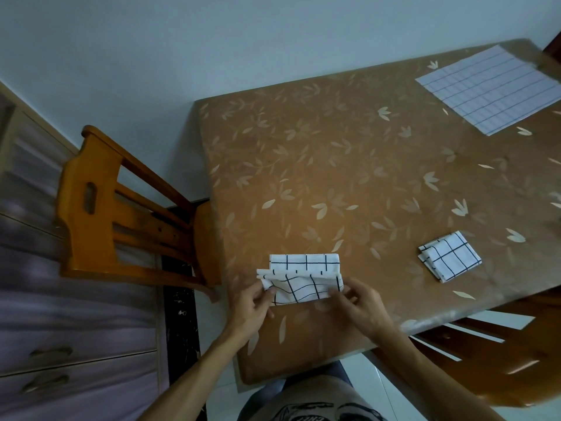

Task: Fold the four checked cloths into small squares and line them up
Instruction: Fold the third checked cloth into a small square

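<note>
A pale wall stands behind a table (334, 162) with a brown cover that has a pattern of light leaves. At the left side of the table there is a wooden chair (100, 208), and further left a chest of drawers (60, 329). A second wooden chair (501, 360) shows at the near right corner.

Near the near edge of the table lies the half-folded checked cloth (303, 278), a long narrow band of several layers. The left hand (258, 302) pinches the left end of its near layer, with the fingers curled on the fabric. The right hand (361, 302) pinches the right end of the same layer. This layer is lifted a little and bends, while the far part of the band lies flat on the table.

To the right, well apart from the hands, one folded cloth (449, 256) rests as a small square, turned at an angle. At the far right corner a flat cloth (488, 89) lies spread open, and the frame edge cuts it.
</note>
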Demonstrator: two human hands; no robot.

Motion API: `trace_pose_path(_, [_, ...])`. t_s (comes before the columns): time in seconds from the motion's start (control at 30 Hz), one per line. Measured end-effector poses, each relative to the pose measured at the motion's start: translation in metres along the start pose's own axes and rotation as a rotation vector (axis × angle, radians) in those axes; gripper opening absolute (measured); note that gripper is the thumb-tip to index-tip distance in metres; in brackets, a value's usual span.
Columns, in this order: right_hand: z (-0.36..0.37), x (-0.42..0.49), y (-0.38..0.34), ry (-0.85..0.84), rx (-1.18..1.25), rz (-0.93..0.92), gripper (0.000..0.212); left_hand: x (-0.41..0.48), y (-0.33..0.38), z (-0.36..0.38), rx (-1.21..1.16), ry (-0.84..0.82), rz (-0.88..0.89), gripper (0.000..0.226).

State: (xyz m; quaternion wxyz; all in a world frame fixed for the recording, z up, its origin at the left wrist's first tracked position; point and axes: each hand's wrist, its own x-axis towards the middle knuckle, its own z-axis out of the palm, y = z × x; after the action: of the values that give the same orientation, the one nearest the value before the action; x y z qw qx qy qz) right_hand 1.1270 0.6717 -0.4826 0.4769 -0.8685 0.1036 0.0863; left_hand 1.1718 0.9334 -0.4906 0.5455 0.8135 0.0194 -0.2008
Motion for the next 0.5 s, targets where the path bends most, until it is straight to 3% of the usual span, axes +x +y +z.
trace_pose_path(0.17, [-0.004,0.004,0.003,-0.015,0.026,0.164,0.027,0.003,0.009,0.007,-0.075,-0.038,-0.032,0.013])
trace_pose_path(0.33, [-0.005,0.006,0.016,-0.062,-0.03,0.215,0.041,0.007,0.0,0.007,-0.034,-0.158,-0.158,0.011])
trace_pose_path(0.5, [-0.007,0.007,0.018,-0.066,-0.064,0.275,0.036,0.009,0.001,0.006,-0.011,-0.156,-0.24,0.014])
